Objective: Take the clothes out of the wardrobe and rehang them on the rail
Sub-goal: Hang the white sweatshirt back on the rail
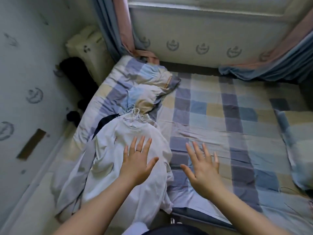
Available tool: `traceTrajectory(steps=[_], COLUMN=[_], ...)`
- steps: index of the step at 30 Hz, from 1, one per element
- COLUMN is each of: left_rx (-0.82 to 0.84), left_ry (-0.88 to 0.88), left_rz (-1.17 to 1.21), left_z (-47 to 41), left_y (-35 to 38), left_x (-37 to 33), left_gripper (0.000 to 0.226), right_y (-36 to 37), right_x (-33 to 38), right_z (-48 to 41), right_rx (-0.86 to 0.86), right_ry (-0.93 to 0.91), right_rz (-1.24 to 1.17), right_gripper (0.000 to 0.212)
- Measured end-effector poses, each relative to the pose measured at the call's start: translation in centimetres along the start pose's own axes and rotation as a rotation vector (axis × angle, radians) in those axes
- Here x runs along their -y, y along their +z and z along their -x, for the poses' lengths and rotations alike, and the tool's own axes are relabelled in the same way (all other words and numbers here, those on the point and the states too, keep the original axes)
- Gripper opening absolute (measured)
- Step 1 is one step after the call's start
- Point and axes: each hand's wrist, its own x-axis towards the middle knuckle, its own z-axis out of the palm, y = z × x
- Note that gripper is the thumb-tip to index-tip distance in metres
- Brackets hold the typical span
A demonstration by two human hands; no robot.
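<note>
A pile of clothes on white wire hangers (135, 114) lies on the left side of the bed, with a white shirt (115, 150) on top and a dark garment (105, 122) showing beneath it. My left hand (138, 158) is over the white shirt with its fingers spread and straight; whether it touches the cloth I cannot tell. My right hand (202, 168) hovers over the bed sheet just right of the pile, fingers spread, holding nothing. Neither a wardrobe nor a rail is in view.
The bed (237, 116) has a checked blue, grey and beige sheet. A crumpled checked quilt (144, 87) lies at its head. Pink and blue curtains (116, 28) hang by the window. Patterned walls stand left and behind. Dark items (76, 78) sit in the left gap.
</note>
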Motion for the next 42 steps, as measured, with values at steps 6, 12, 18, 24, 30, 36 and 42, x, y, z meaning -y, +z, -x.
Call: traceTrajectory(steps=[6,12,18,24,30,36,42], left_rx=[0.04,0.123,0.208,0.196,0.048,-0.075,-0.132], left_ry=[-0.133,-0.154,-0.134,-0.098,-0.086,-0.156,-0.093], left_rz=[0.039,0.075,0.039,-0.041,-0.1,-0.025,0.005], left_z=[-3.8,-10.6,-18.1,-26.2,-33.4,-36.8,-36.5], left_y=[1.1,3.5,8.6,14.7,18.3,18.7,17.5], left_x=[8.2,16.7,24.7,30.7,33.9,34.1,33.7], left_gripper=[0.089,0.09,0.071,0.071,0.065,0.042,0.018], right_y=[3.4,9.7,18.0,25.2,31.2,33.7,32.4], right_x=[3.7,7.9,10.6,10.8,8.6,7.4,6.0], right_z=[-7.9,-15.6,-25.2,-35.6,-44.3,-48.6,-48.3], right_rx=[0.122,0.236,0.319,0.273,0.217,0.165,0.081], right_ry=[-0.055,-0.022,0.008,0.035,0.1,0.167,0.199], right_rz=[0.051,0.083,0.117,0.116,0.07,-0.038,-0.144], right_gripper=[0.086,0.09,0.077,0.067,0.067,0.051,0.037])
